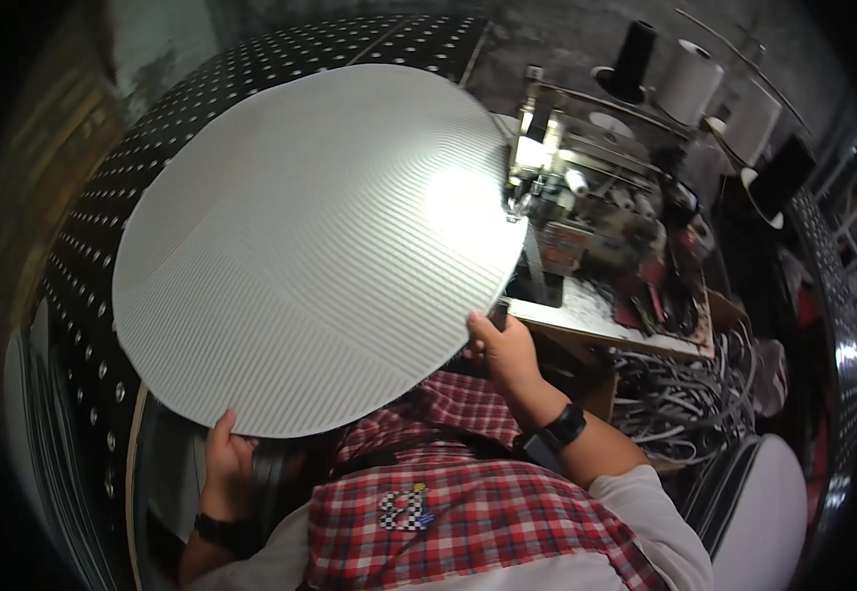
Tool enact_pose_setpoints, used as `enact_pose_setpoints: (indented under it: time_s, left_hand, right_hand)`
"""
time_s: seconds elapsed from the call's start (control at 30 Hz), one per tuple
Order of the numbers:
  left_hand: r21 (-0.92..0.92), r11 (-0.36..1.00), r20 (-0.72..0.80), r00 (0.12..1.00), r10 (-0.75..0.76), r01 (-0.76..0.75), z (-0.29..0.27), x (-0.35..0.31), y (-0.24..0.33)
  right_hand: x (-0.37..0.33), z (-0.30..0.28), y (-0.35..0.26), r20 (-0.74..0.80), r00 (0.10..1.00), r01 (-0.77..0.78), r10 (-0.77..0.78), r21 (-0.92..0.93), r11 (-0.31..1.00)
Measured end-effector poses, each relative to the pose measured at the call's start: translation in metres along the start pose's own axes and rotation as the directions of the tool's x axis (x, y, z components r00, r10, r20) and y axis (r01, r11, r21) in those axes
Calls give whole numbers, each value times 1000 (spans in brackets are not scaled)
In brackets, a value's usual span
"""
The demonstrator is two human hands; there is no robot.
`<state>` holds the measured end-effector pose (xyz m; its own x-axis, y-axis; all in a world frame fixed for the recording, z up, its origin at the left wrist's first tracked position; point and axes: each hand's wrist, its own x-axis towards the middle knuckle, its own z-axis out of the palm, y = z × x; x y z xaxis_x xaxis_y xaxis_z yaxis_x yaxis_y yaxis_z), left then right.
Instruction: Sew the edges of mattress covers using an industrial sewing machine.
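A large oval panel (281, 246) of pale ribbed material lies in front of me. Its right edge meets the stitching head of a sewing machine (586, 187), where a lamp throws a bright glare. My left hand (226, 458) pinches the panel's near-left rim, thumb on top and fingers mostly hidden beneath. Close to the machine's front, my right hand (507, 357) grips the near-right rim with its thumb uppermost. Something small and dark shows beside that thumb; I cannot make out what it is.
A dark table (103, 231) dotted with shiny spots extends behind and left of the panel. Black and white thread cones (689, 84) stand behind the machine. Tangled grey strips (679, 404) fill a cardboard box below it. Stacked panels (763, 512) lean at lower right, others (39, 443) at left.
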<state>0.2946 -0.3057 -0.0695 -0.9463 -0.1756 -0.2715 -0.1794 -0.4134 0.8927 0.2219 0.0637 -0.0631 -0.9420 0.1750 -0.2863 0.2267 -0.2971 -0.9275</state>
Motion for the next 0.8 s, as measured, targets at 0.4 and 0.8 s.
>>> enact_pose_setpoints:
  time_s: [0.4, 0.8]
  left_hand:
    - [-235, 968, -186, 981, 48, -92, 17, 5, 9]
    - [-157, 975, -156, 979, 130, -155, 7, 17, 5]
  right_hand:
    - [32, -61, 3, -170, 780, 423, -603, -567, 707]
    - [87, -68, -17, -55, 969, 121, -240, -742, 659]
